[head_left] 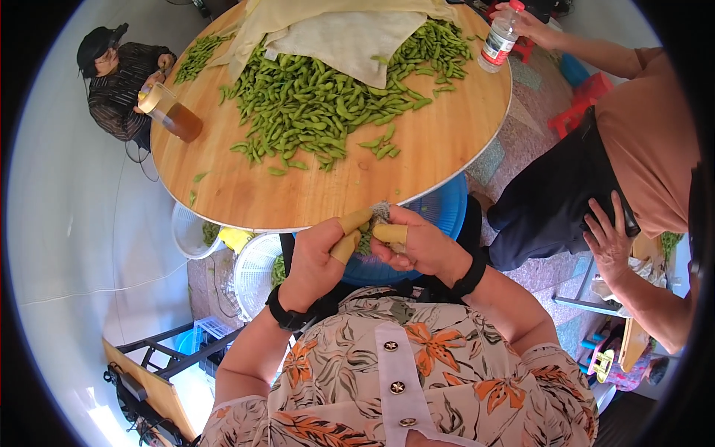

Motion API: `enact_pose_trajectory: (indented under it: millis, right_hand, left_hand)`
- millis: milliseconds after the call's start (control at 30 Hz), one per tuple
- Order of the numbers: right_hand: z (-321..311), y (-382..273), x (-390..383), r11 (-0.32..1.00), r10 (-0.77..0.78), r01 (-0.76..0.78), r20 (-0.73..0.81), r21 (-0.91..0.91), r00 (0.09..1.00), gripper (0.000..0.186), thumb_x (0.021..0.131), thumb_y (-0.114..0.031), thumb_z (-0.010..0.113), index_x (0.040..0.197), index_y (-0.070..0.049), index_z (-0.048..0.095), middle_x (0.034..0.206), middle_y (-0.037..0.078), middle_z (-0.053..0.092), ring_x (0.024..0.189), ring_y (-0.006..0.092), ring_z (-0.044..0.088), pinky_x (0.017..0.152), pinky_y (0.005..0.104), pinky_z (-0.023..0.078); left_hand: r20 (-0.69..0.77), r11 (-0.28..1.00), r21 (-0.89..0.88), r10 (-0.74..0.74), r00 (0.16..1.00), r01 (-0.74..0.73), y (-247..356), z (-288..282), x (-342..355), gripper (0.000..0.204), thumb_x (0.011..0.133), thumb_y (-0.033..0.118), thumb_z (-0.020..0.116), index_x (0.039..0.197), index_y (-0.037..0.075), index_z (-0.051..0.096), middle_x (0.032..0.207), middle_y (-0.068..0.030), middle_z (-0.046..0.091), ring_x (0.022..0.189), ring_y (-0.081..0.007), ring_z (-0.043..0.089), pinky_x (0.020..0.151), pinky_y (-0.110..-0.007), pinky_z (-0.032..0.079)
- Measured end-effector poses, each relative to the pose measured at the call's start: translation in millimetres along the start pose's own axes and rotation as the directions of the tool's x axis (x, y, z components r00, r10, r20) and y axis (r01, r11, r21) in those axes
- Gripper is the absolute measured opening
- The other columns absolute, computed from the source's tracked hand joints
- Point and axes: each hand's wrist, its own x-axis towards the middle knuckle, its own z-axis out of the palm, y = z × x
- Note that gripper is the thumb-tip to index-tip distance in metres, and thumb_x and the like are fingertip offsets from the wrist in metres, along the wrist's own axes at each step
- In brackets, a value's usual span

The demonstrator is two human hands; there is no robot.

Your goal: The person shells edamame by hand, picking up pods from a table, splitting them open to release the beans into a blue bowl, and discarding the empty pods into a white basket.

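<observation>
Both my hands meet just off the near edge of the round wooden table. Yellow finger covers sit on the thumb and a finger of my left hand, which is closed in a pinch. My right hand is closed too, with a yellow cover on its thumb. Between the fingertips is a small grey knitted piece; whether it is worn on a right finger or only gripped is hard to tell. Beyond lies a heap of green soybean pods, partly under a pale cloth.
A blue basket is below my hands; white baskets stand left. On the table are a jug of brown liquid and a plastic bottle held by a standing person at right. Another person sits far left.
</observation>
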Motion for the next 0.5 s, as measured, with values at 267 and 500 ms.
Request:
enact_pose_trajectory:
  millis: [267,500]
  right_hand:
    - [-5,0,-2,1.0,0.021,-0.02,-0.029,0.018,0.999,0.013,0.097,-0.017,0.046,0.104,-0.007,0.051,0.067,0.003,0.055,0.043,0.005,0.041,0.035,0.0207,0.028]
    - [10,-1,-7,0.969,-0.064,0.012,-0.203,-0.246,0.977,0.012,0.096,-0.016,0.047,0.095,-0.005,0.052,0.066,0.003,0.055,0.044,0.0079,0.045,0.039,0.0226,0.034]
  left_hand:
    - [0.247,0.497,-0.686,-0.529,0.812,0.532,-16,9,-3,0.02,0.092,0.01,0.059,0.11,0.005,0.064,0.082,-0.0017,0.063,0.064,-0.0096,0.055,0.057,-0.022,0.043]
    - [-0.095,0.922,0.387,0.062,0.994,-0.021,-1,20,-3,0.025,0.08,0.004,0.071,0.103,0.002,0.064,0.085,-0.0141,0.066,0.077,-0.0286,0.067,0.066,-0.031,0.053]
